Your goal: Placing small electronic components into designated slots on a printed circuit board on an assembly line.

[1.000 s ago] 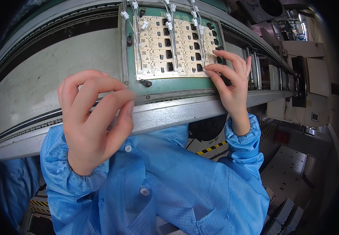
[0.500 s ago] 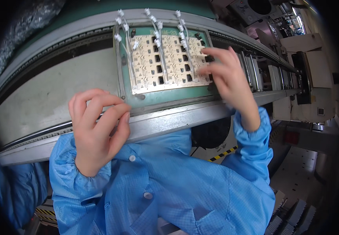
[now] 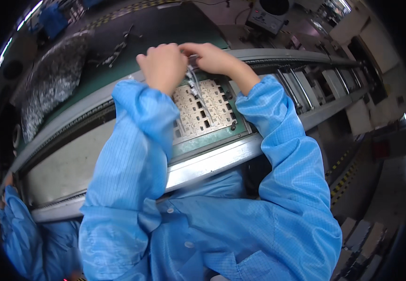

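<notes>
Already, white cables [image 3: 195, 90] lie on the board panel [image 3: 192, 124]; beyond it, left hand [image 3: 164, 64] and right hand [image 3: 210, 58] sit close, grips hidden, remainder unclear.

The left hand [image 3: 164, 68] and right hand [image 3: 208, 57] have come together near the far edge of the circuit boards [image 3: 218, 104].

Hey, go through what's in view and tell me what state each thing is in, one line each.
Left hand: bent, fingertips hidden, grip unclear
Right hand: curled near the left, grip unclear
White-plugged cables: partly covered by the hands, one bundle running down the board
Circuit board panel: lying flat, partly hidden
Green carrier: under the panel, between rails
Plastic bag: crumpled, beyond the far rail
</notes>
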Demonstrator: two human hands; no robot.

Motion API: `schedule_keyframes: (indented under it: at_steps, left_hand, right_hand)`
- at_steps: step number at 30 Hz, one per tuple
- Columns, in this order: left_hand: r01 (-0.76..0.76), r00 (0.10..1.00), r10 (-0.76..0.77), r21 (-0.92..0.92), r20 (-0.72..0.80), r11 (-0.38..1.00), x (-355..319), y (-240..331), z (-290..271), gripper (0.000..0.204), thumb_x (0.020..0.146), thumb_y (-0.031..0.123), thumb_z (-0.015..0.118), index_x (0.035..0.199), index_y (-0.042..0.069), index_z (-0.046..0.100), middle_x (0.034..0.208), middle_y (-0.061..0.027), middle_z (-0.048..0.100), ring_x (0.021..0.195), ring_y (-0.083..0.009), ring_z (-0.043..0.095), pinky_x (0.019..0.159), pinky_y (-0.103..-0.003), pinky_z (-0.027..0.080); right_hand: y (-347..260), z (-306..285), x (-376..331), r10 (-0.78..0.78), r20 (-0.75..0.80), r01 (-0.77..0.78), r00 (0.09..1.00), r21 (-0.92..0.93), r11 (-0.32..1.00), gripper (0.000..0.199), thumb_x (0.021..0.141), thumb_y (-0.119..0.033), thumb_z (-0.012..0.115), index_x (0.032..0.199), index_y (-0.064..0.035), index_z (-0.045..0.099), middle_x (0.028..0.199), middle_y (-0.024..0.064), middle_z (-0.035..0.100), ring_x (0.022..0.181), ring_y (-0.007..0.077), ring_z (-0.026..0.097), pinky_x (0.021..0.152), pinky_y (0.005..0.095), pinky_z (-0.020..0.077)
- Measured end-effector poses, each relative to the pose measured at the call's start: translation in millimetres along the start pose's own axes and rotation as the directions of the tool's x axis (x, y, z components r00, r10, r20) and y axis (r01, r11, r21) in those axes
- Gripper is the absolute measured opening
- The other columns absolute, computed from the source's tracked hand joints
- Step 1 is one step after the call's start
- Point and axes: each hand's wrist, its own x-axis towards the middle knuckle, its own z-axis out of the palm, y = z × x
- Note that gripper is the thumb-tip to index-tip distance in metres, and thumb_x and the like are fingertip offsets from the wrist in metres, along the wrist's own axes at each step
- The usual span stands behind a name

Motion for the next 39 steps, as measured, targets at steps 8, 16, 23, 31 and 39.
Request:
schedule_keyframes:
  at_steps: [8,16,23,31,39]
  left_hand:
    - [0.038,0.994,-0.052,0.145,0.097,0.989,11,26,24,0.041,0.083,0.044,0.073,0.104,0.008,0.074,0.103,-0.0102,0.075,0.100,-0.0321,0.070,0.091,-0.057,0.043]
    - [0.005,0.992,-0.017,0.092,0.126,0.996,-22,30,25,0.033,0.085,0.032,0.069,0.105,0.006,0.068,0.107,-0.0113,0.071,0.094,-0.0316,0.070,0.095,-0.061,0.039]
    - [0.022,0.995,-0.012,-0.103,0.101,0.994,-37,27,14,0.015,0.088,0.018,0.063,0.098,0.009,0.069,0.093,-0.0105,0.073,0.089,-0.0317,0.069,0.087,-0.053,0.038]
    - [-0.054,0.998,0.055,-0.185,-0.004,0.981,-38,18,20,0.012,0.087,0.012,0.063,0.096,0.011,0.072,0.094,-0.0080,0.074,0.091,-0.0311,0.066,0.085,-0.050,0.038]
    - [-0.123,0.991,0.126,-0.063,0.048,0.990,-30,23,30,0.010,0.086,0.013,0.067,0.090,0.014,0.076,0.092,-0.0041,0.072,0.099,-0.0286,0.063,0.090,-0.048,0.036]
  right_hand:
    - [17,-7,-27,0.018,-0.225,-0.056,0.974,-0.164,0.985,0.061,0.084,0.004,0.052,0.142,-0.0126,0.058,0.131,0.0125,0.067,0.127,0.0335,0.058,0.114,0.0471,0.0366]
    - [10,7,-16,-0.012,-0.060,-0.006,0.998,-0.293,0.956,0.039,0.092,-0.011,0.054,0.128,-0.0193,0.067,0.144,0.0038,0.058,0.143,0.0199,0.045,0.122,0.0673,0.0137]
    - [12,-3,-32,0.092,-0.176,-0.098,0.980,-0.021,0.995,0.024,0.093,-0.023,0.062,0.113,-0.0130,0.071,0.106,0.0058,0.074,0.117,0.0224,0.065,0.122,0.0609,0.0208]
    - [-5,-21,-69,0.160,-0.233,-0.230,0.959,-0.317,0.920,0.010,0.087,-0.023,0.074,0.085,-0.0130,0.072,0.085,0.0015,0.070,0.098,0.0225,0.064,0.108,0.0490,0.0311]
    - [8,-13,-77,0.050,-0.233,-0.149,0.971,-0.433,0.889,0.008,0.085,-0.021,0.074,0.083,-0.0146,0.072,0.090,-0.0006,0.064,0.105,0.0211,0.059,0.100,0.0464,0.0336]
